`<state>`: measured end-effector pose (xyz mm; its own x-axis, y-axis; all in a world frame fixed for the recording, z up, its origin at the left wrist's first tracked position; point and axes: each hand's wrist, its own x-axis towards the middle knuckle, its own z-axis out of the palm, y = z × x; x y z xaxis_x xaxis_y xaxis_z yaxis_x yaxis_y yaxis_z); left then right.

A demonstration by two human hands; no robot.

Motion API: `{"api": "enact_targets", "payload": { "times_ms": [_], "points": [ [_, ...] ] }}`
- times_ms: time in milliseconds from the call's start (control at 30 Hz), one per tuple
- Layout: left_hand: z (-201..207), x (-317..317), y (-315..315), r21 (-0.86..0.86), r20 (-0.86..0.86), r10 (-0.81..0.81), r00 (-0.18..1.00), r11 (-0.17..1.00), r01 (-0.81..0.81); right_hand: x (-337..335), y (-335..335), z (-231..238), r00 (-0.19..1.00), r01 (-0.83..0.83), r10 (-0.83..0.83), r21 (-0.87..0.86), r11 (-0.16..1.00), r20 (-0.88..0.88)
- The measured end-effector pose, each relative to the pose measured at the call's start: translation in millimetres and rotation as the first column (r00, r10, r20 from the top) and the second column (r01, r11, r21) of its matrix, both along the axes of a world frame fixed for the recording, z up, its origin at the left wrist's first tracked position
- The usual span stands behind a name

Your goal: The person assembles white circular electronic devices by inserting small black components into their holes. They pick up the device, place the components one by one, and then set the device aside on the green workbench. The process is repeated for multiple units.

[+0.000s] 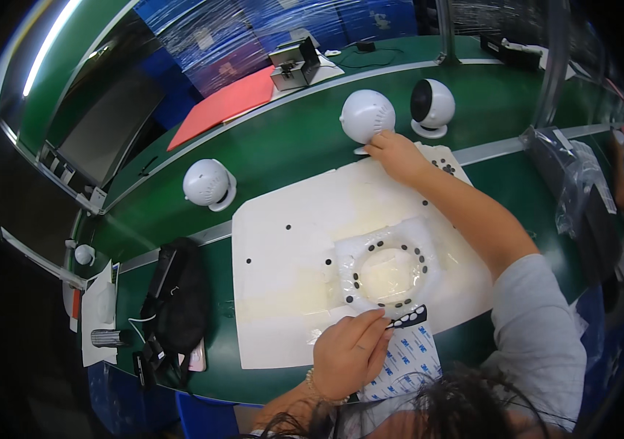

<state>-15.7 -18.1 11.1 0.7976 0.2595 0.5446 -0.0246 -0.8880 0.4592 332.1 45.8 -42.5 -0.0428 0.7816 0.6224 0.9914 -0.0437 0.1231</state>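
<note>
My right hand [399,159] reaches to the far side of the bench, its fingers closed at the lower part of a white ball-shaped device [368,117] on a small round foot. My left hand [350,351] is near the front edge, fingertips pressed together beside a black strip with round cut-outs [408,317]; what they pinch, if anything, is hidden. Below that strip lies a white backing sheet with blue print [407,357]. Just beyond, a translucent ring-shaped holder [348,249] bears several small black round pads [356,276] around its opening.
Two similar white devices stand at the back, one [206,183] left and one with a black face [432,107] right. A white board [271,300] with scattered black dots covers the middle. A black bag [180,293] lies left, a plastic-wrapped dark item [579,175] right.
</note>
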Motion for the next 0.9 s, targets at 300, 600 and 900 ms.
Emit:
{"api": "enact_targets", "payload": {
  "times_ms": [300, 600, 900],
  "points": [
    [-2, -1, 1, -0.035, -0.054, 0.019, 0.998, 0.999, -0.021, 8, -2, 3, 0.712, 0.306, -0.475, -0.381, 0.873, -0.517],
    [1, 1, -1, -0.059, -0.088, -0.045, 0.995, 0.997, 0.04, 101, -84, -11, 0.756, 0.639, -0.638, -0.047, 0.768, -0.145],
    [0, 2, -5, -0.068, -0.045, 0.004, 0.999, 0.998, -0.007, -54, -132, 87, 0.604, 0.183, -0.073, 0.049, 0.982, -0.794]
  ]
}}
